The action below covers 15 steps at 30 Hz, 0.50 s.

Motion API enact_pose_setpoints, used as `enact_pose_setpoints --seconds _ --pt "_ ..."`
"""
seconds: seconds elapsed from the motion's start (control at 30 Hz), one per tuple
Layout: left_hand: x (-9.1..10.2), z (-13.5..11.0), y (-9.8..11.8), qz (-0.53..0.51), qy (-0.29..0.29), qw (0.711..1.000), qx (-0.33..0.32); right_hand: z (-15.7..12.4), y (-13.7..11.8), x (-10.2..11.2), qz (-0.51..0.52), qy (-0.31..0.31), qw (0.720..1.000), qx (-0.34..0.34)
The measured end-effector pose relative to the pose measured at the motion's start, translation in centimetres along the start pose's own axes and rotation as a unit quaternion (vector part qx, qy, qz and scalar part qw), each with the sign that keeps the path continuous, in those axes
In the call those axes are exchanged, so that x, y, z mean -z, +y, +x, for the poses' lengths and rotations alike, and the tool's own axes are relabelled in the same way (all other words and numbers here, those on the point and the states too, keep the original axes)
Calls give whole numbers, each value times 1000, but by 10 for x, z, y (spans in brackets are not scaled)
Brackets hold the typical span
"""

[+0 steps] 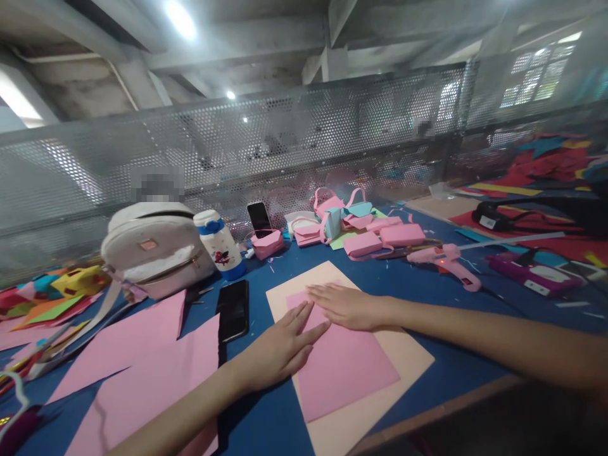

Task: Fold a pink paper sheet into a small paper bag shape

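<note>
A pink sheet of paper lies on a larger peach sheet in front of me. My left hand rests along the pink sheet's left edge, fingers stretched and spread. Flat across the top of the same sheet is my right hand, its fingers extended toward the left. The fingertips of both hands come close together near the upper left corner. Neither hand grips anything. Part of the pink sheet is hidden under the hands.
The blue table bears a black phone, a bottle, a backpack and loose pink sheets. Several small paper bags stand at the back. A glue gun and a purple power strip lie right.
</note>
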<state>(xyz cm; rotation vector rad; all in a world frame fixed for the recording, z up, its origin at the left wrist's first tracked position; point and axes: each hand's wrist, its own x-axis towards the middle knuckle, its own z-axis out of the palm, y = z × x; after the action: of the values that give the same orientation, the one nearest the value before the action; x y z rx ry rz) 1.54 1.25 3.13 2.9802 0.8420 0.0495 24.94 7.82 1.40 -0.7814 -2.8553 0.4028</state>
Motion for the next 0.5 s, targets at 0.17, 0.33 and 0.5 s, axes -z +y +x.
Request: enact_pose_setpoints --seconds 0.17,0.33,0.5 --pt "6 1 -4 -19 -22 1000 9 22 14 -4 19 32 999 -23" --pt "17 11 -40 -145 52 976 153 25 21 -6 17 61 997 -37" --pt "6 23 -71 -190 125 938 261 20 24 -4 47 118 991 -31"
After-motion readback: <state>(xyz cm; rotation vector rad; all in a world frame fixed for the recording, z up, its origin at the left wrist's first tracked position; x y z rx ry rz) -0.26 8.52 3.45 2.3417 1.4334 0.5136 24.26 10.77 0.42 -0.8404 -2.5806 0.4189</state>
